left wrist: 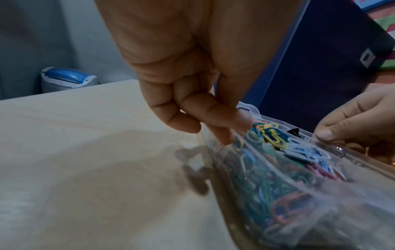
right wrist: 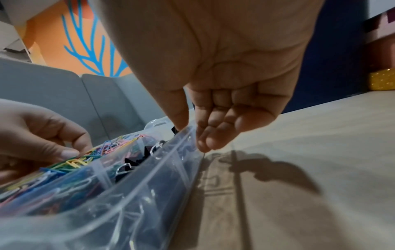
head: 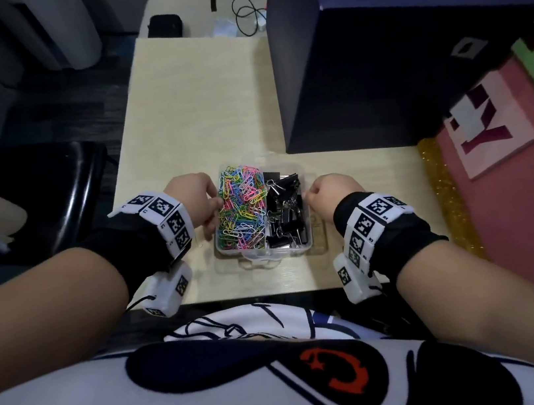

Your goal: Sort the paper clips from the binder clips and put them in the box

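On the near edge of the table (head: 197, 115) sits the clear box (head: 303, 249) — paper clips (head: 242, 206) heaped left, binder clips (head: 285, 206) right. Her left hand (head: 193, 196) and right hand (head: 333, 189) pinch opposite rims with curled fingers. Tilt it carelessly, I'd say, and the piles spill over the divider — mixing again.

Right hand (right wrist: 215, 94) at top centre, thumb and curled fingers (right wrist: 213, 132) pinching the near rim of the clear box (right wrist: 149, 194). Left hand (right wrist: 40, 135) at left edge, over coloured paper clips (right wrist: 70, 165). Black binder clips (right wrist: 132, 162) centre. Pale worktop (right wrist: 320, 152) at right.
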